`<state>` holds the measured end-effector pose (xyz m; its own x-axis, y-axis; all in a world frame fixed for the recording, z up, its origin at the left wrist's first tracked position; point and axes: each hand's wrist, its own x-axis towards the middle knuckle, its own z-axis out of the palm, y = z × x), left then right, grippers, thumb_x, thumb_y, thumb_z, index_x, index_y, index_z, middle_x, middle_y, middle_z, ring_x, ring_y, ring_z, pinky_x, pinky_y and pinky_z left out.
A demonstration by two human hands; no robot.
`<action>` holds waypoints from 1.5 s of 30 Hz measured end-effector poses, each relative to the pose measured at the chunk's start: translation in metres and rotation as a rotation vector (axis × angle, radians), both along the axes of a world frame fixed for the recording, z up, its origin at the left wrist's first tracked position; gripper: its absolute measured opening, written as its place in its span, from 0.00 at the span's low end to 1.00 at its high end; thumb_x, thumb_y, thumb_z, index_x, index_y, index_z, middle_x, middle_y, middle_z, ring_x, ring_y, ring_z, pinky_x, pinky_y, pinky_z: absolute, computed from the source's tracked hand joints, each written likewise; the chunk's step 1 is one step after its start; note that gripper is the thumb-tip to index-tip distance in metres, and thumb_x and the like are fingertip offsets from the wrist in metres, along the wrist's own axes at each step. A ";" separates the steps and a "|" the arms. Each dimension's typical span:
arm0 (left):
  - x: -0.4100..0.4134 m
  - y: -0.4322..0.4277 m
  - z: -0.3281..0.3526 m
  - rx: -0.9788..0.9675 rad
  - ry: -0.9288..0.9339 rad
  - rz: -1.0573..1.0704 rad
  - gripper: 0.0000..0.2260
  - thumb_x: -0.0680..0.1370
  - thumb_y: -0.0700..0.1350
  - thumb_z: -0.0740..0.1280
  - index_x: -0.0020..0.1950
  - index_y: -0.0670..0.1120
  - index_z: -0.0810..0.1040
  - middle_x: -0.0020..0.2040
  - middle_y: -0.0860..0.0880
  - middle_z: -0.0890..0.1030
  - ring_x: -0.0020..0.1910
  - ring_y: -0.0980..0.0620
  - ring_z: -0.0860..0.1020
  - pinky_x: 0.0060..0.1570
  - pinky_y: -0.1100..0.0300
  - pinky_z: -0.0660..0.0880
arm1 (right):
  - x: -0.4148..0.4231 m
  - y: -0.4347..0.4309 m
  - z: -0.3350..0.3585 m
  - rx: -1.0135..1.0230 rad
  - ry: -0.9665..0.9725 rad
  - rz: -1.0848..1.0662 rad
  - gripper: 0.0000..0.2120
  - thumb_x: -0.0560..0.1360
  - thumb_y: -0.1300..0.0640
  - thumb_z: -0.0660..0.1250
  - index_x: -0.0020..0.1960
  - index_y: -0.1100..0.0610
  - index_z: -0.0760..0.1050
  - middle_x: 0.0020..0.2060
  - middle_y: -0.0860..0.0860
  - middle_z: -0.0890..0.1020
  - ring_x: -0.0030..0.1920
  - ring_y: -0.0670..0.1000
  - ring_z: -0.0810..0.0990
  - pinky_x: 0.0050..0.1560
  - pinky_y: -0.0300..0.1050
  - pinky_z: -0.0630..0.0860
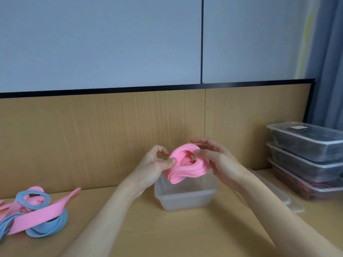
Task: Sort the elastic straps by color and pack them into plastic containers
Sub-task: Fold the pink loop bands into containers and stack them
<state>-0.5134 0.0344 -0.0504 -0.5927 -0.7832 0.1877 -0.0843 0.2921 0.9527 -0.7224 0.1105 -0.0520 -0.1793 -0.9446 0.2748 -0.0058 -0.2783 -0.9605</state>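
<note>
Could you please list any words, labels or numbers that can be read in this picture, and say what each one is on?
No text here is readable.
Label on the lid of the top container in the stack at the right: too small and blurred to read.

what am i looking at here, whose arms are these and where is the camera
There is no machine here: a person works with bare hands, and the single camera sits on their head, looking forward and down. The left hand and right hand hold a coiled pink strap just above an open clear container on the wooden table. To the left lies a tangle of pink and blue straps. To the right are stacked lidded containers, three high.
</note>
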 end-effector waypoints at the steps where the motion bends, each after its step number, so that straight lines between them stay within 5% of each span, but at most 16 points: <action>1: -0.001 -0.003 -0.003 -0.024 -0.013 -0.014 0.09 0.81 0.42 0.69 0.56 0.44 0.69 0.39 0.46 0.85 0.40 0.52 0.79 0.48 0.56 0.70 | 0.001 -0.002 -0.005 -0.020 0.030 -0.033 0.22 0.69 0.56 0.70 0.63 0.55 0.79 0.56 0.57 0.84 0.51 0.51 0.82 0.51 0.42 0.74; 6: -0.002 -0.008 -0.025 -0.113 0.009 -0.051 0.07 0.83 0.41 0.65 0.54 0.45 0.66 0.38 0.41 0.82 0.40 0.46 0.77 0.48 0.51 0.69 | 0.007 -0.006 -0.026 -0.156 0.174 -0.188 0.11 0.76 0.63 0.71 0.58 0.56 0.82 0.53 0.49 0.85 0.51 0.43 0.83 0.48 0.32 0.75; 12: 0.003 -0.009 -0.033 -0.196 0.008 -0.076 0.03 0.84 0.44 0.63 0.54 0.49 0.68 0.42 0.30 0.81 0.40 0.44 0.77 0.47 0.51 0.70 | 0.002 -0.006 -0.026 -0.145 0.301 -0.126 0.12 0.79 0.67 0.67 0.59 0.56 0.82 0.51 0.47 0.86 0.47 0.42 0.84 0.46 0.31 0.75; 16: 0.001 -0.007 -0.043 -0.223 -0.060 -0.048 0.02 0.85 0.46 0.60 0.56 0.52 0.69 0.41 0.40 0.83 0.38 0.47 0.76 0.43 0.52 0.71 | 0.001 -0.004 -0.035 -0.097 0.442 -0.141 0.12 0.80 0.63 0.67 0.60 0.50 0.82 0.50 0.43 0.86 0.45 0.42 0.84 0.46 0.33 0.75; 20: -0.002 -0.010 -0.051 -0.284 -0.159 -0.021 0.05 0.85 0.45 0.60 0.57 0.56 0.69 0.40 0.37 0.81 0.34 0.47 0.73 0.39 0.51 0.69 | -0.001 -0.004 -0.041 0.008 0.532 -0.134 0.11 0.81 0.58 0.67 0.60 0.46 0.81 0.49 0.54 0.86 0.52 0.59 0.83 0.55 0.57 0.77; 24: -0.003 -0.013 -0.056 -0.367 -0.300 0.034 0.06 0.83 0.45 0.62 0.56 0.56 0.69 0.29 0.49 0.77 0.28 0.52 0.67 0.32 0.53 0.66 | 0.004 -0.004 -0.046 0.047 0.708 -0.169 0.13 0.80 0.59 0.65 0.62 0.50 0.82 0.50 0.45 0.86 0.50 0.47 0.83 0.56 0.47 0.77; 27: -0.005 -0.012 -0.056 -0.366 -0.350 0.062 0.05 0.82 0.46 0.63 0.54 0.57 0.71 0.31 0.51 0.79 0.27 0.52 0.68 0.31 0.54 0.66 | 0.004 -0.004 -0.046 0.096 0.806 -0.181 0.13 0.80 0.58 0.63 0.60 0.50 0.83 0.48 0.44 0.86 0.49 0.44 0.82 0.53 0.44 0.76; 33: -0.003 -0.006 -0.051 -0.360 -0.227 0.036 0.04 0.79 0.44 0.70 0.48 0.52 0.78 0.46 0.54 0.84 0.49 0.53 0.80 0.54 0.49 0.76 | 0.003 -0.007 -0.048 0.127 0.892 -0.198 0.14 0.79 0.59 0.61 0.57 0.50 0.84 0.52 0.46 0.78 0.56 0.48 0.77 0.60 0.48 0.72; 37: 0.002 -0.004 -0.055 -0.372 -0.247 0.030 0.07 0.76 0.50 0.74 0.51 0.55 0.78 0.53 0.57 0.80 0.60 0.56 0.73 0.57 0.57 0.69 | 0.003 -0.010 -0.052 0.115 0.861 -0.212 0.13 0.78 0.58 0.63 0.57 0.50 0.84 0.52 0.44 0.78 0.55 0.47 0.78 0.59 0.46 0.73; 45: -0.002 0.000 -0.053 -0.372 -0.261 0.076 0.16 0.75 0.48 0.75 0.60 0.63 0.80 0.74 0.61 0.63 0.74 0.65 0.55 0.67 0.64 0.54 | 0.002 -0.013 -0.054 0.110 0.795 -0.244 0.12 0.79 0.57 0.67 0.61 0.54 0.82 0.55 0.47 0.77 0.56 0.47 0.78 0.58 0.39 0.71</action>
